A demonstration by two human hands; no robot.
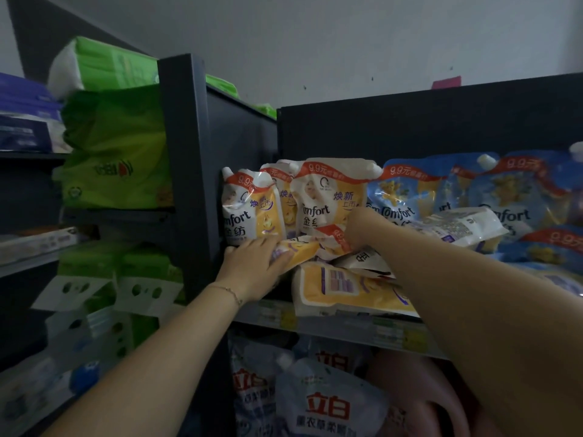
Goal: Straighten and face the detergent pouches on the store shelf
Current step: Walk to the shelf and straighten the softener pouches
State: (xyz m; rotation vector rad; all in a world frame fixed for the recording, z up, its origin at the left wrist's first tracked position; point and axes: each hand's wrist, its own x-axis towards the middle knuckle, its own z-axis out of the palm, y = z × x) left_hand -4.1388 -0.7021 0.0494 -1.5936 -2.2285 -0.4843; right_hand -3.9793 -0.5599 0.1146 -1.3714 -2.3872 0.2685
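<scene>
Several yellow-and-white Comfort pouches (328,197) stand upright at the back left of the top shelf. One yellow pouch (303,250) lies tilted in front of them; my left hand (252,269) grips its left end, and my right hand (358,230) pinches its upper right corner with curled fingers. Another yellow pouch (344,291) lies flat at the shelf's front edge, under the held one. Blue Comfort pouches (511,197) stand to the right, and a white pouch (457,227) lies on its side across them.
A dark upright post (186,171) bounds the shelf on the left, with green tissue packs (116,146) beyond it. The shelf edge (347,329) carries price tags. White-and-red detergent pouches (328,405) and a pink bottle (419,389) fill the shelf below.
</scene>
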